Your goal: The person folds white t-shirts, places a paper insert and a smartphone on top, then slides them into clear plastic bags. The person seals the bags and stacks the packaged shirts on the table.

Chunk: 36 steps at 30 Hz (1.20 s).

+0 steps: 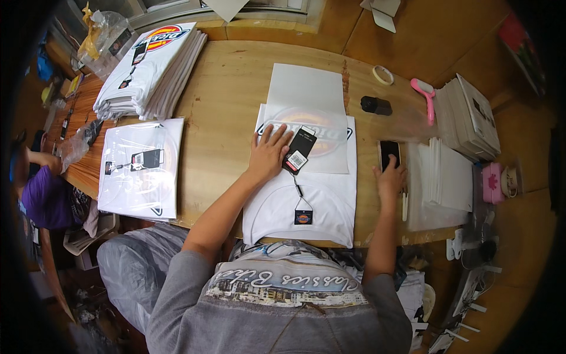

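A folded white T-shirt lies on the wooden table in front of me, with a white sheet laid over its printed chest. My left hand rests flat on the shirt, fingers spread, beside a black hang tag on a cord. A second small tag lies lower on the shirt. My right hand touches a black smartphone lying on the table to the right of the shirt.
A stack of folded white shirts sits far left; a bagged shirt lies below it. To the right are clear bags, a box, a pink tool, a tape roll and a black object. Another person sits at left.
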Available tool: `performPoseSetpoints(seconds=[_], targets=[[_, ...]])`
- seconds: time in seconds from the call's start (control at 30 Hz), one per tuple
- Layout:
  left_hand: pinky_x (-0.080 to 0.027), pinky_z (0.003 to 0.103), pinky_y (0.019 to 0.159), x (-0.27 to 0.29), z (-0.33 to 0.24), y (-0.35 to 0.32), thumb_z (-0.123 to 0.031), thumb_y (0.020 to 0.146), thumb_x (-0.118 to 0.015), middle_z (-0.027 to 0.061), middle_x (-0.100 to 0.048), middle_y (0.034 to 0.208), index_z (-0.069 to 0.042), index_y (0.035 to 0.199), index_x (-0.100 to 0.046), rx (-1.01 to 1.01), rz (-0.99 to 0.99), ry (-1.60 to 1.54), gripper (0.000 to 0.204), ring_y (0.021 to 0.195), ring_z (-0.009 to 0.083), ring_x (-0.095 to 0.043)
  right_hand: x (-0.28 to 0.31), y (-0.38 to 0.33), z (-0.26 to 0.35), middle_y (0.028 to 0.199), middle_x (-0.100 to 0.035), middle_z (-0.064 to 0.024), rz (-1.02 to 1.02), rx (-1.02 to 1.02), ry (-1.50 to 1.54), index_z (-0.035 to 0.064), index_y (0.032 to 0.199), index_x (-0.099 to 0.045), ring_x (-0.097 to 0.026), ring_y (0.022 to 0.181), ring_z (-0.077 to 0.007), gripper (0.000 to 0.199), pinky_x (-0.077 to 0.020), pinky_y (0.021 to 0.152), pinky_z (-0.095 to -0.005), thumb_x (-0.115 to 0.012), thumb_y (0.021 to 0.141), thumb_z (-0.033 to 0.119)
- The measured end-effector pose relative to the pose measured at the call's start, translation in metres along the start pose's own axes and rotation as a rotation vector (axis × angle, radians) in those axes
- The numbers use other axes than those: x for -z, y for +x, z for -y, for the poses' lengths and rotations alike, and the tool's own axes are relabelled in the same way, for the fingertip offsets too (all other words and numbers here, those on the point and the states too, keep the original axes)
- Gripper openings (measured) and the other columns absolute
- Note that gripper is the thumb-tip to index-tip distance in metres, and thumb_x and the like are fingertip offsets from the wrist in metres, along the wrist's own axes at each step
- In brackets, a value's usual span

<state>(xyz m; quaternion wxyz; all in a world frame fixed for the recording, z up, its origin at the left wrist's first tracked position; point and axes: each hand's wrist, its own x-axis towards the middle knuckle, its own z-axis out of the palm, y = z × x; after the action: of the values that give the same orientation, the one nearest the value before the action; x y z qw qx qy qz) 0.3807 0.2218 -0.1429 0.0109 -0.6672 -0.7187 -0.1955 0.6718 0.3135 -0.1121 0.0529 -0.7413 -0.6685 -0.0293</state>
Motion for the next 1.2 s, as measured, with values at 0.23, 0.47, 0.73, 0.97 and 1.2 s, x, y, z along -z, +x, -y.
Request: performPoseSetpoints(seconds=[0.23,0.47,0.73,0.97,1.2], targets=[[-0.026,0.044,0.087,0.021,0.021,0.018,-0.019,0.074,-0.057,-0.0038,-0.036,0.127,-0.022,0.113,-0.048,-0.045,0.173,-0.127,0.041,0.115,0.0220,-0.031,0.016,0.025,-0.012,0.110,-0.043,-0.0183,0.174,0.023,0.343,0.0125,0.114,-0.040,-0.041,0.103,-0.0323,0.062,-0.0347,0.086,-0.0401,-0.068,0.060,0.021],[-0.026,0.046,0.083,0.034,0.027,0.030,-0.024,0.071,-0.061,-0.0044,-0.040,0.120,-0.023,0.104,-0.054,-0.032,0.227,-0.136,0.034,0.112,0.0229,-0.032,0.054,-0.004,0.090,0.110,-0.041,-0.0127,0.207,0.960,0.898,0.0087,0.104,-0.044,-0.037,0.108,-0.0295,0.063,-0.0292,0.092,-0.0357,-0.071,0.046,0.007],[-0.030,0.042,0.076,0.026,0.052,0.054,-0.014,0.074,-0.053,-0.0026,-0.049,0.106,-0.018,0.095,-0.057,-0.035,0.271,-0.180,0.022,0.098,0.0199,-0.042,0.006,0.019,0.120,0.119,-0.041,-0.0087,0.510,1.206,0.571,0.0148,0.108,-0.049,-0.034,0.114,-0.0255,0.053,-0.0255,0.094,-0.0374,-0.069,0.059,0.024],[-0.032,0.039,0.075,-0.013,0.016,0.093,-0.017,0.074,-0.054,0.0017,-0.052,0.093,-0.014,0.094,-0.059,-0.185,-0.088,-0.235,0.021,0.091,0.0194,-0.046,-0.032,0.061,0.155,0.107,-0.050,-0.0029,0.179,1.119,0.650,0.0120,0.102,-0.057,-0.041,0.103,-0.0213,0.029,-0.0306,0.087,-0.0338,-0.057,0.073,0.018],[-0.037,0.035,0.072,-0.016,0.045,0.099,-0.022,0.073,-0.057,0.0047,-0.054,0.089,-0.012,0.089,-0.061,-0.130,-0.110,-0.223,0.020,0.084,0.0227,-0.047,-0.032,0.077,0.142,0.100,-0.050,-0.0011,0.096,1.021,0.502,0.0149,0.100,-0.057,-0.043,0.093,-0.0202,0.026,-0.0326,0.082,-0.0334,-0.053,0.076,0.023]])
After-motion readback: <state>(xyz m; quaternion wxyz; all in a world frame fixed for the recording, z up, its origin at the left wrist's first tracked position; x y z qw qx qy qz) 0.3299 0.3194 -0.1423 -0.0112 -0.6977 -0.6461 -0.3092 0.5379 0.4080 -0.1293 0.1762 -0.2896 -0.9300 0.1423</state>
